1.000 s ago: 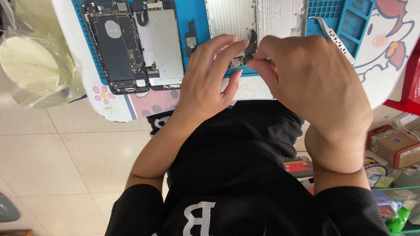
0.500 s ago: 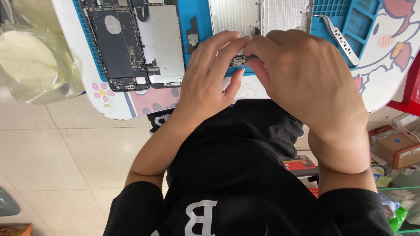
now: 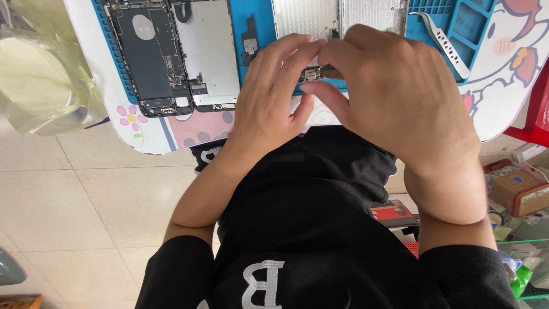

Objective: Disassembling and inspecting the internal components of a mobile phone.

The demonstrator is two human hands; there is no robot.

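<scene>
White work table [image 3: 503, 109] with cartoon print carries a blue repair mat [image 3: 260, 17]. On the mat, far left of the hands: an opened phone body [image 3: 150, 57] and, touching its side, its detached silver screen panel [image 3: 207, 54]. Metal tweezers [image 3: 443, 43] lie on the mat's tray section, right of the hands and apart from them. Left hand [image 3: 274, 97] and right hand [image 3: 400, 97] meet at the table's near edge. Both are curled, fingertips pinching one small dark metal component [image 3: 313, 73] between them. The component sits at the fingertips, just above the mat; most of it is hidden by the fingers.
</scene>
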